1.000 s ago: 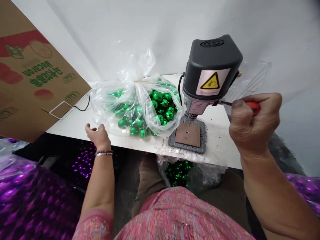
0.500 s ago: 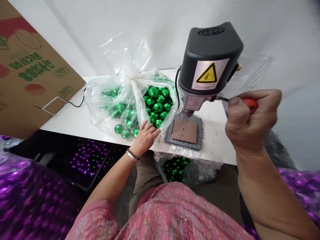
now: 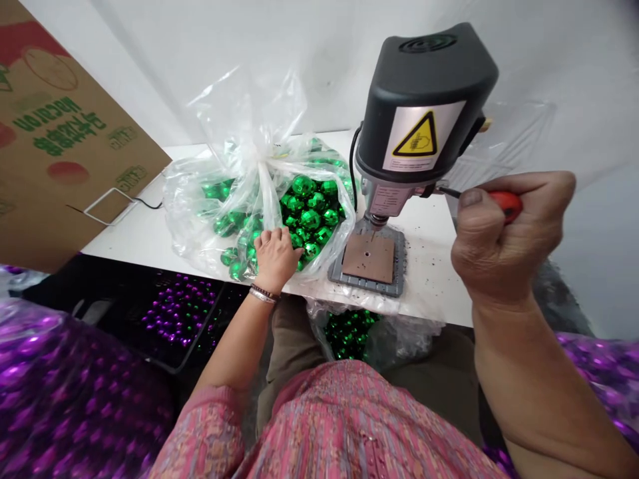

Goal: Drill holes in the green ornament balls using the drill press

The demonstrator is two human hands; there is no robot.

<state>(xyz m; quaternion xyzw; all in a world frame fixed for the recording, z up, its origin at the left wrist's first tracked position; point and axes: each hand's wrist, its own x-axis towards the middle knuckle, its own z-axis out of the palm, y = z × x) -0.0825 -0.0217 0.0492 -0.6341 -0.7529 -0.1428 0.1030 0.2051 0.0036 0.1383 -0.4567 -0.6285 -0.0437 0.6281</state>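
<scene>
My left hand [image 3: 276,256] rests with curved fingers on a clear plastic bag [image 3: 262,169] of shiny green baubles [image 3: 309,219], holding nothing that I can make out. My right hand [image 3: 502,243] is raised beside a black-headed bench drill [image 3: 419,110] and grips a red-handled screwdriver [image 3: 506,205]. The tool's thin dark shaft points toward the drill head. Below the chuck sits the drill's grey base [image 3: 367,283], carrying a brown drilled pad [image 3: 369,256]. The screwdriver's tip is hidden behind the drill.
A white table [image 3: 429,286] with dark drilling debris holds the drill and bag. A cardboard sheet [image 3: 64,126] leans at the left. Below the table's edge are a black crate of purple and green baubles [image 3: 180,313], a bag of green baubles [image 3: 349,336], and purple-bauble bags [image 3: 64,392].
My left hand has moved from the table's front edge rightward onto the bag. My right hand keeps its grip on the screwdriver. The view has shifted slightly.
</scene>
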